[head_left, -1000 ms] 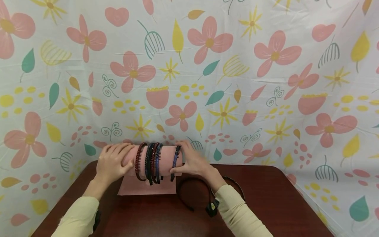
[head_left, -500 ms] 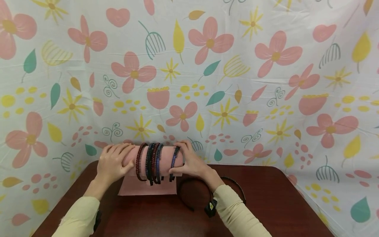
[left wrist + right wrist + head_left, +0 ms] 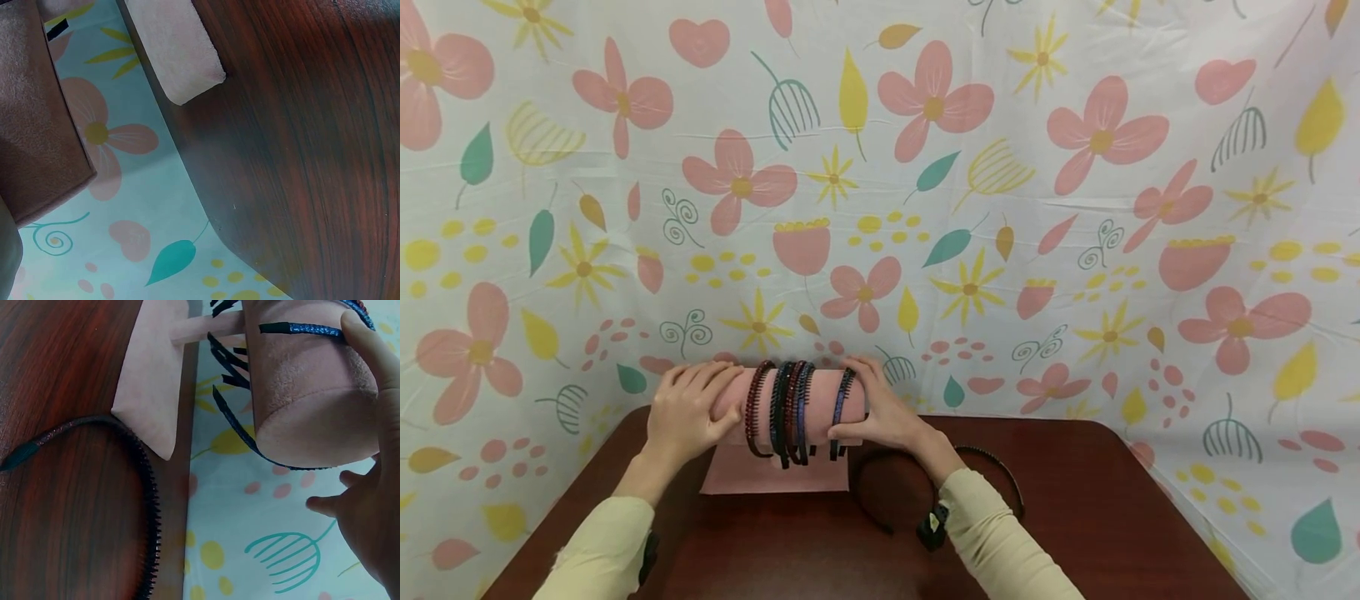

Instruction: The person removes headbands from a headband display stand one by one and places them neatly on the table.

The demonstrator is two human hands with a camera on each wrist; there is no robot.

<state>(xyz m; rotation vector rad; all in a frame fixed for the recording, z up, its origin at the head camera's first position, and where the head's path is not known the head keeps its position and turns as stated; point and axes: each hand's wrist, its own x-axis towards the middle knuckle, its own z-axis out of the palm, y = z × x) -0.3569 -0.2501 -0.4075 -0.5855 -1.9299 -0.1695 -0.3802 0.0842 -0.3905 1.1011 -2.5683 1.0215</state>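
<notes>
A pink plush headband holder stands at the table's back edge, a horizontal roll above a flat base. My left hand grips the roll's left end, fingers over the top and thumb in front. Around the middle of the roll sit several toothed headbands in red, black and blue. Nearer the right end, my right hand holds a blue headband. In the right wrist view, the thumb presses on its glittery band, while the other fingers reach past the roll's end, partly hidden.
Two dark headbands lie on the table right of the holder: a black one and a thin one, partly under the right forearm. The dark wooden table meets a flower-patterned curtain behind the holder.
My right hand and the blue headband have shifted slightly left along the roll, away from its right end. The left hand keeps its hold on the other end.
</notes>
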